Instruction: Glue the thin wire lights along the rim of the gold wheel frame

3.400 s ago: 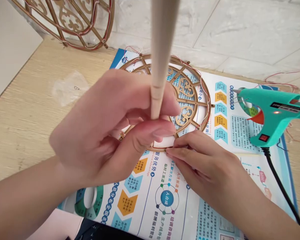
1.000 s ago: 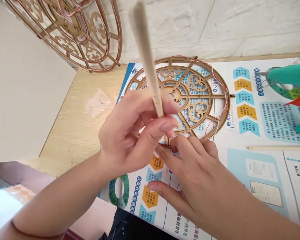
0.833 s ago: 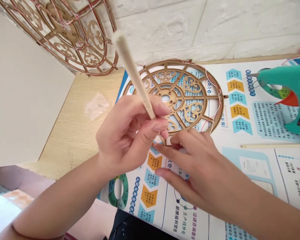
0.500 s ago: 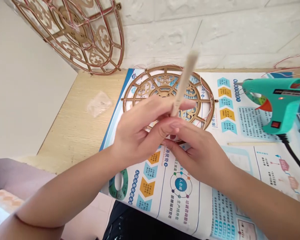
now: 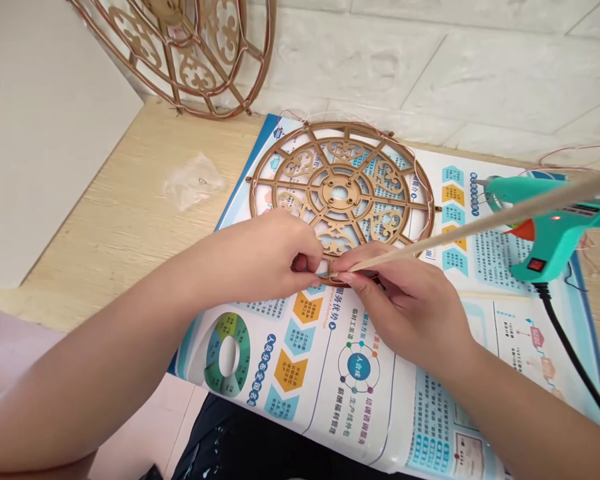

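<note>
A round bronze-coloured openwork frame (image 5: 340, 207) lies on the printed sheet, with thin wires along parts of its rim. My right hand (image 5: 413, 300) is at the frame's near edge, thumb and fingers closed on a thin pale wooden stick (image 5: 470, 230). The stick's tip points at the rim, and its blurred other end runs up past the right edge of view. My left hand (image 5: 270, 257) meets it from the left, its fingers pinched together at the same part of the rim. What those fingertips hold, if anything, is too small to make out.
A teal glue gun (image 5: 555, 227) with a lit red light lies at the right, its black cord (image 5: 575, 360) trailing toward me. A second openwork frame (image 5: 195, 60) leans on the brick wall. Left of the sheet is a small clear plastic bag (image 5: 193, 183).
The stick has swung from nearly upright between both hands to slanting rightward in my right hand. My left hand has turned over and lowered to the rim. The view has shifted slightly.
</note>
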Motion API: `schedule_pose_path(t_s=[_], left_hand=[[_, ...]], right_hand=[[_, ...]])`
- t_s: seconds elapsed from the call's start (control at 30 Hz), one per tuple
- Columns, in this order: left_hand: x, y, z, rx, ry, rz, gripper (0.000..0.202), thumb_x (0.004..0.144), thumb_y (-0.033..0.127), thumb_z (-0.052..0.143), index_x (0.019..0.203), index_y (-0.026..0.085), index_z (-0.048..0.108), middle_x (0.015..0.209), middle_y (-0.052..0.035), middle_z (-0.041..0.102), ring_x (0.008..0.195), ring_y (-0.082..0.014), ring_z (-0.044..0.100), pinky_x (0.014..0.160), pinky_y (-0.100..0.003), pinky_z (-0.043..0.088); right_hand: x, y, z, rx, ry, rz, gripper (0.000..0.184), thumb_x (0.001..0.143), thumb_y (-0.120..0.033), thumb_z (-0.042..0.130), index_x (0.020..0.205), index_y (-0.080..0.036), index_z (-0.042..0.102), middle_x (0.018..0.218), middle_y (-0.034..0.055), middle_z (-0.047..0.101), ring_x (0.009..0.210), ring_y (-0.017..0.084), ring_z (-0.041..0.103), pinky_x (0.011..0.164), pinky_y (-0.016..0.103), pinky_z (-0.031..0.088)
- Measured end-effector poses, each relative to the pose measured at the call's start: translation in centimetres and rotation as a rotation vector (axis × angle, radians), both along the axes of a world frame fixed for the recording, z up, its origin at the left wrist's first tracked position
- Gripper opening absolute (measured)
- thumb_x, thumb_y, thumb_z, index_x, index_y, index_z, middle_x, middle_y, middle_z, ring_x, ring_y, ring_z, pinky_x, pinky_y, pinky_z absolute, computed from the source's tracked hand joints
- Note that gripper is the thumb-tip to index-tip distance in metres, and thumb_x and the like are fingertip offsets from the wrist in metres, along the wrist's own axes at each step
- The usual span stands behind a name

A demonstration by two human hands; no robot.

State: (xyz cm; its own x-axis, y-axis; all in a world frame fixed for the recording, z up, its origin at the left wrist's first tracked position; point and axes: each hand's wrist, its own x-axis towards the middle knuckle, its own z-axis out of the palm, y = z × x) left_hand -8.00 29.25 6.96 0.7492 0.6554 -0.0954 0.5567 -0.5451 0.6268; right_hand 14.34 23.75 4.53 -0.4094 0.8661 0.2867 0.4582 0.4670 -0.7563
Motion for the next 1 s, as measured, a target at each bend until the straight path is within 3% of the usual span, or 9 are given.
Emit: schedule_pose_path(t_s=[0.13, 0.53, 0.8, 1.0], left_hand=[[0.4, -0.1, -0.6, 0.024, 0.009, 0.02, 0.022, 0.09, 0.022, 0.068, 0.068, 0.023, 0.073, 0.066, 0.0037, 0.069, 0.064, -0.0123, 0.061, 0.061, -0.029, 0.037], [1.0, -0.2, -1.5, 0.066, -0.005, 0.089, 0.033, 0.086, 0.026, 0.072, 0.055, 0.023, 0.064, 0.053, 0.0042, 0.059, 0.052, -0.0113, 0.049, 0.054, -0.032, 0.031], [1.3, 0.0, -1.8, 0.025, 0.019, 0.107, 0.034, 0.084, 0.023, 0.068, 0.051, 0.02, 0.062, 0.054, 0.0049, 0.059, 0.052, -0.0084, 0.05, 0.055, -0.026, 0.033], [2.1, 0.1, -1.1, -0.024, 0.218, 0.131, 0.029, 0.08, 0.025, 0.072, 0.052, 0.022, 0.065, 0.058, 0.0018, 0.066, 0.057, -0.0134, 0.056, 0.058, -0.031, 0.038]], right_hand=[[0.1, -0.3, -0.3, -0.062, 0.037, -0.032, 0.02, 0.103, -0.013, 0.06, 0.104, -0.03, 0.071, 0.103, 0.0009, 0.08, 0.099, 0.021, 0.076, 0.083, 0.039, 0.065], [0.1, -0.5, -0.5, -0.033, -0.022, 0.003, 0.025, 0.102, -0.009, 0.062, 0.109, -0.032, 0.072, 0.11, -0.0017, 0.08, 0.103, 0.019, 0.077, 0.091, 0.039, 0.063], [0.0, -0.5, -0.6, -0.05, -0.014, -0.031, 0.02, 0.104, -0.014, 0.062, 0.106, -0.031, 0.073, 0.107, -0.0038, 0.081, 0.099, 0.017, 0.077, 0.09, 0.035, 0.064], [0.0, -0.6, -0.7, -0.037, -0.031, -0.046, 0.016, 0.104, -0.016, 0.064, 0.107, -0.029, 0.073, 0.105, -0.001, 0.081, 0.096, 0.02, 0.078, 0.088, 0.039, 0.064]])
